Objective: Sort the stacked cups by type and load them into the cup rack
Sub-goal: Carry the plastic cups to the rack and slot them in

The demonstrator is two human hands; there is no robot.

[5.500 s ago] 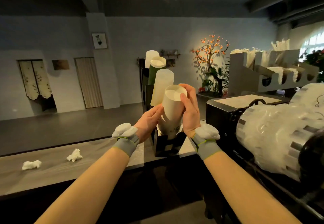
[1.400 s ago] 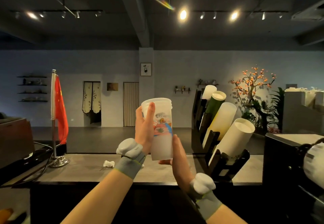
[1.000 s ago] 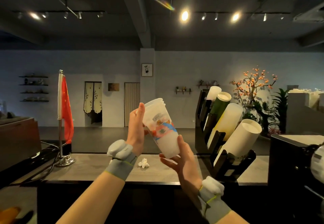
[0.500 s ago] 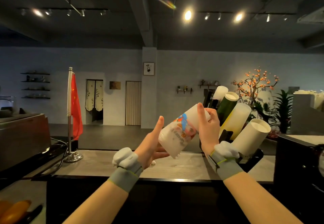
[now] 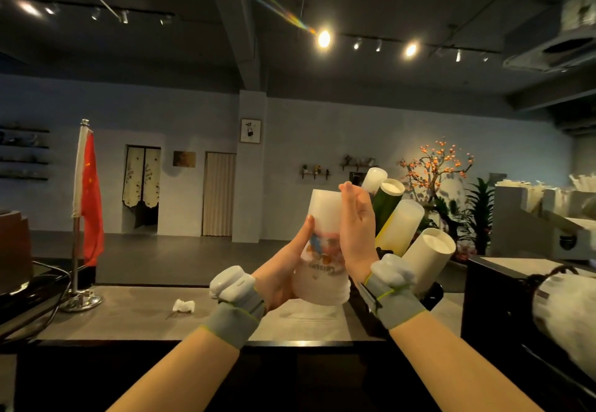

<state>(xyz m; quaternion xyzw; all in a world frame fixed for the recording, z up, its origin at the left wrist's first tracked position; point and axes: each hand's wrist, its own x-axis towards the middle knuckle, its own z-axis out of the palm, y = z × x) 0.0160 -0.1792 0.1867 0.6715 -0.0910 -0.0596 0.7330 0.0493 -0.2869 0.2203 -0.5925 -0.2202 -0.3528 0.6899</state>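
Observation:
A stack of frosted plastic cups (image 5: 322, 250) with a colourful print is held upside down above the counter, rims at the bottom. My left hand (image 5: 283, 269) grips its left side low down. My right hand (image 5: 356, 231) presses flat against its right side, fingers reaching the top. Behind and to the right stands the black cup rack (image 5: 429, 295). Four slanted cup stacks rest in it: a white one (image 5: 374, 178) at the top, a green one (image 5: 388, 202), a yellowish one (image 5: 401, 224) and a cream one (image 5: 429, 257) at the bottom.
A grey counter (image 5: 129, 311) runs across in front of me, with a crumpled white tissue (image 5: 183, 305) on it. A red flag on a metal stand (image 5: 79, 218) is at the left. At the right, a black machine (image 5: 496, 298) with a white film roll (image 5: 567, 318).
The printed cup stack has been turned over from upright, through a slant, to upside down. My right hand went from under the stack to its right side.

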